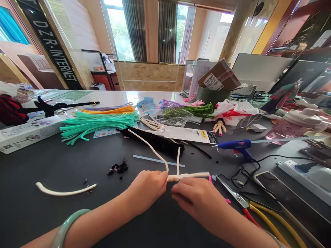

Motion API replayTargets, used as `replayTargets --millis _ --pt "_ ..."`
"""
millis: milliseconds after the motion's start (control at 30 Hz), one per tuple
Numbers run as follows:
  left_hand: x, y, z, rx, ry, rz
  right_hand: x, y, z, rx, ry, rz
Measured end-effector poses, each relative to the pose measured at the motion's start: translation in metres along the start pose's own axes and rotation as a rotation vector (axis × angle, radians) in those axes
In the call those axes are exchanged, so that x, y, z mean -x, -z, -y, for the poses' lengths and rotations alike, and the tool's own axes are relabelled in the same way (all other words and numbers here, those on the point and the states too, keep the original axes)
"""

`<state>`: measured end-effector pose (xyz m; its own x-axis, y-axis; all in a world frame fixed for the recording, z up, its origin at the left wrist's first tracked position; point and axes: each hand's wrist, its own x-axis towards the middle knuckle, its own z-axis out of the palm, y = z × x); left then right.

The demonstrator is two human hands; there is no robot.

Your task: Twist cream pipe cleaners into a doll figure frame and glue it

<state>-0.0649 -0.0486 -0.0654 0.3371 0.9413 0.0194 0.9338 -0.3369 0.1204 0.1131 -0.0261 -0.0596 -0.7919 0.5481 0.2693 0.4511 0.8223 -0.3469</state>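
We've the cream stem point(173, 178) just on the near side of the blue strip point(151, 159), our L hand point(152, 187) pinching it narrowly, prob to stop it unwinding, while our R hand point(196, 193) curls against its other side, prob to steady it, tho we can't tell if those fingers close on it. Loose cream pc point(64, 193) & black scraps point(120, 167) lie L of the strip, likely kept out of our way. Black bundle point(155, 143) sits just beyond the strip; glue gun point(239, 145) & scissors point(240, 198) are R of it, scissors nearer us, prob for quick reach.
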Motion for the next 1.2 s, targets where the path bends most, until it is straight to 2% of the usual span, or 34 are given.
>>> replayTargets --millis 167,300,500,667,933,1200 --pt "0.004 -0.010 -0.002 0.097 -0.006 -0.002 -0.005 -0.014 -0.011 0.179 0.119 -0.150" --pt "0.007 -0.018 -0.001 0.158 0.012 -0.022 -0.010 -0.021 -0.011 0.190 0.149 -0.236" --pt "0.010 -0.028 0.002 0.369 0.044 -0.138 -0.014 -0.026 -0.016 0.036 0.079 -0.180" --pt "0.008 -0.028 0.003 0.483 0.060 -0.172 -0.016 -0.029 -0.021 -0.107 0.043 -0.119" --pt "0.005 -0.026 0.003 0.554 0.191 -0.130 -0.017 -0.034 -0.026 -0.191 -0.021 -0.044" --pt "0.004 -0.024 0.005 0.799 0.192 -0.095 -0.018 -0.034 -0.027 -0.123 -0.015 -0.026"
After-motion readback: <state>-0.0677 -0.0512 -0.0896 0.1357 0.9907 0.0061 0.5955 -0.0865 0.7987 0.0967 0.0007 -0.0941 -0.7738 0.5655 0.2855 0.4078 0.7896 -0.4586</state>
